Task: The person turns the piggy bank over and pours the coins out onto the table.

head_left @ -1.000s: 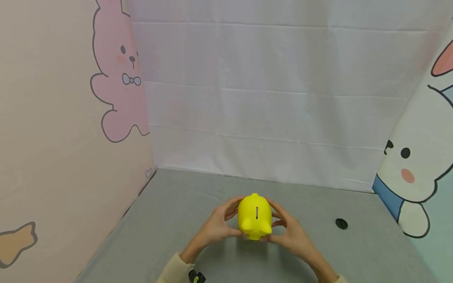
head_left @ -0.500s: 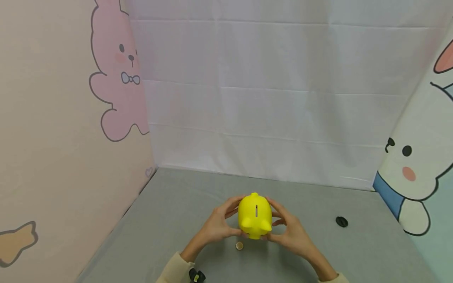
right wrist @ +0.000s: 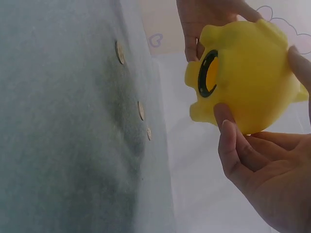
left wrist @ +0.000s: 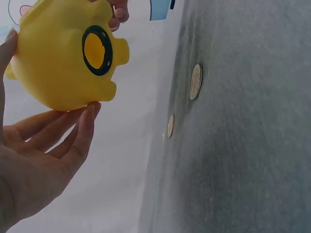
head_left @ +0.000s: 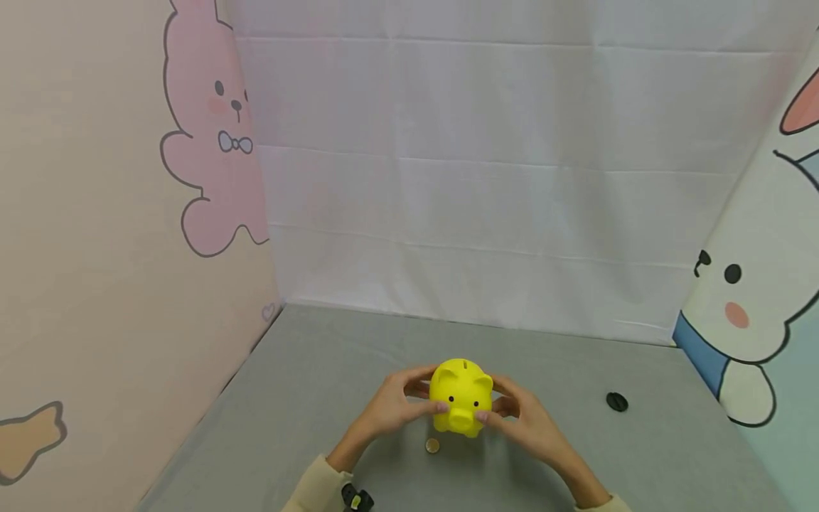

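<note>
Both hands hold a yellow piggy bank (head_left: 461,391) up over the grey table, its face towards me and the coin slot on top. My left hand (head_left: 392,409) grips one side, thumb by the snout; my right hand (head_left: 530,425) grips the other the same way. From the left wrist, the belly shows an uncovered round hole with a black ring (left wrist: 109,47) between the stubby feet. Below the bank lies a gold-coloured coin (head_left: 432,446). The right wrist view shows more coins on the cloth, one coin (right wrist: 120,52) nearest and another coin (right wrist: 141,110) beyond.
A round black plug (head_left: 617,402) lies on the table to the right, apart from the hands. The grey cloth table (head_left: 307,370) ends at a white curtain (head_left: 486,178) behind. Printed walls with cartoon rabbits stand on both sides.
A coin has appeared on the table under the piggy bank. Both hands have tipped the bank from showing its back and slot to showing its face. The black plug stays put.
</note>
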{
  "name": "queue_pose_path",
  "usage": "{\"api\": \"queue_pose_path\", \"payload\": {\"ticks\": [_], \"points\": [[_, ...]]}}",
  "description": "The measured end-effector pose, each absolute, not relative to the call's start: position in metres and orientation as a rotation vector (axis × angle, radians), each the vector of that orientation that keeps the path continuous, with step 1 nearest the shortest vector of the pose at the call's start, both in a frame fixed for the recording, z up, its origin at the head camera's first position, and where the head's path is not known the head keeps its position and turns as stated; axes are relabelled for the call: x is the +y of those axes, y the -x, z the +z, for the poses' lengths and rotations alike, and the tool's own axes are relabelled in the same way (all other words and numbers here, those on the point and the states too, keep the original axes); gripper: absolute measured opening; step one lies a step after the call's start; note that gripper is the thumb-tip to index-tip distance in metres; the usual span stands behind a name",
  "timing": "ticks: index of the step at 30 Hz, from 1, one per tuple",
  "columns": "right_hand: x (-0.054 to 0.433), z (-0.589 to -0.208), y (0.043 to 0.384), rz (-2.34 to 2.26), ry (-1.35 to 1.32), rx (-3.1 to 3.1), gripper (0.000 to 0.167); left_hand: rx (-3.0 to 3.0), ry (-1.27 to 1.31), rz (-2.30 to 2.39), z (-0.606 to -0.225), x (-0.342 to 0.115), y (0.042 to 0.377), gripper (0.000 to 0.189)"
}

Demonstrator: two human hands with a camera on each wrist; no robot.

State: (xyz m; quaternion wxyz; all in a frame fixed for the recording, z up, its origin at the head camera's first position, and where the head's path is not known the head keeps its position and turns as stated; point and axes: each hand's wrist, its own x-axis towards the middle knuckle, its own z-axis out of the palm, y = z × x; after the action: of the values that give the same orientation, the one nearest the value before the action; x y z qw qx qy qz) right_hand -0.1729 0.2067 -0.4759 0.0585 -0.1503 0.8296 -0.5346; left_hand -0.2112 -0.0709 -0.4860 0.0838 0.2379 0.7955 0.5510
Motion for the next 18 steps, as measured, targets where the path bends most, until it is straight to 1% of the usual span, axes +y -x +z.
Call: {"api": "queue_pose_path", "payload": {"ticks": [4, 8, 13, 18], "points": [[0.205, -0.473, 0.174, -1.626, 0.372, 2.463, 0.057, 2.355, -0.635, 1.659, -0.485, -0.066, 0.212, 0.054], [0.205, -0.472, 0.176, -1.590, 0.327, 2.476, 0.049, 2.318, -0.547, 1.665, -0.485, -0.061, 0.212, 0.053], [0.203, -0.471, 0.178, -1.525, 0.256, 2.492, 0.051, 2.292, -0.456, 1.645, -0.483, -0.058, 0.211, 0.062], [0.204, -0.472, 0.179, -1.524, 0.279, 2.462, 0.051, 2.284, -0.445, 1.632, -0.482, -0.059, 0.211, 0.064]]}}
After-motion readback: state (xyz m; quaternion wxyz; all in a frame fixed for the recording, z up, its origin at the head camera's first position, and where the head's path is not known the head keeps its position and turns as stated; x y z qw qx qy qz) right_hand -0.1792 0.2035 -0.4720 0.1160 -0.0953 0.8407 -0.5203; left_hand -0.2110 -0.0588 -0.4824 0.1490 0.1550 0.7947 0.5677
